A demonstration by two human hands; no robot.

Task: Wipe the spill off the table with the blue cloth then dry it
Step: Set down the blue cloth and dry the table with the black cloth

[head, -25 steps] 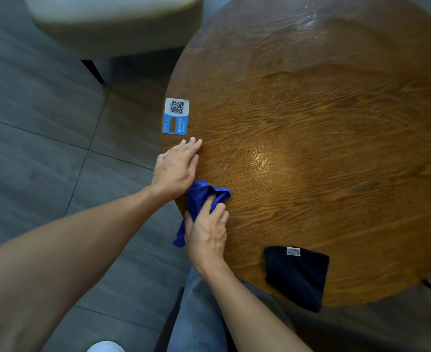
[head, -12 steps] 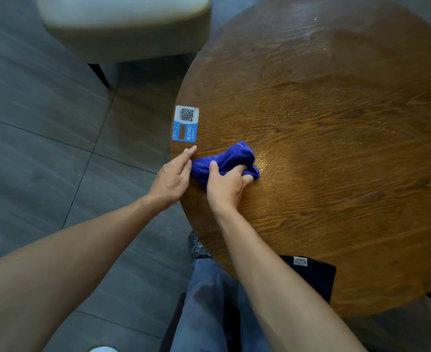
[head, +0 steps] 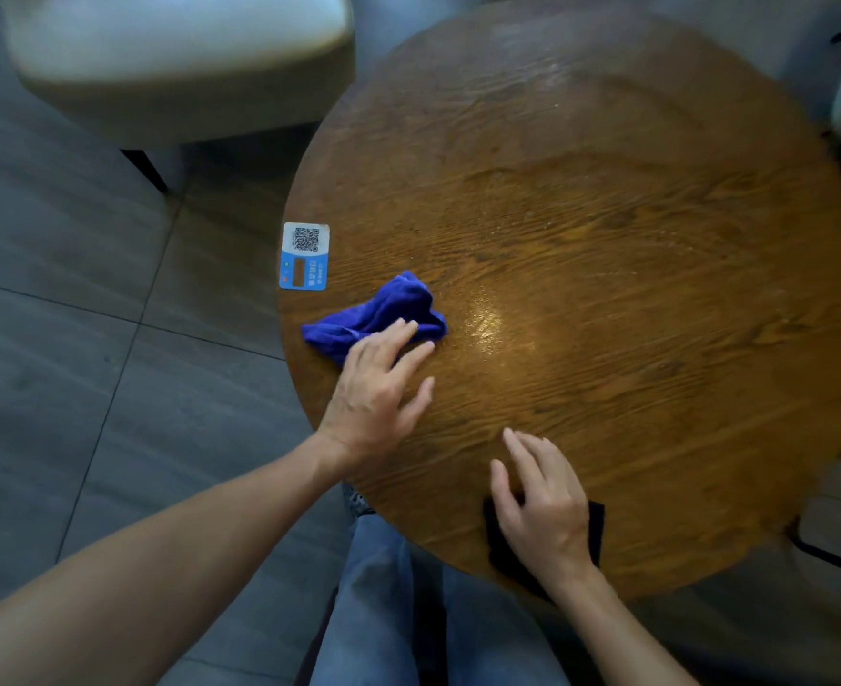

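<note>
Lying crumpled, blue cloth (head: 378,314) lengthwise left-right

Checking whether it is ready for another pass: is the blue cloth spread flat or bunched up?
Bunched up. The blue cloth lies crumpled in folds on the table, left hand fingertips at its edge.

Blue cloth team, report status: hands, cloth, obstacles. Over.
Left hand open, fingertips on blue cloth. Right hand open over black cloth. QR card beside blue cloth.
</note>
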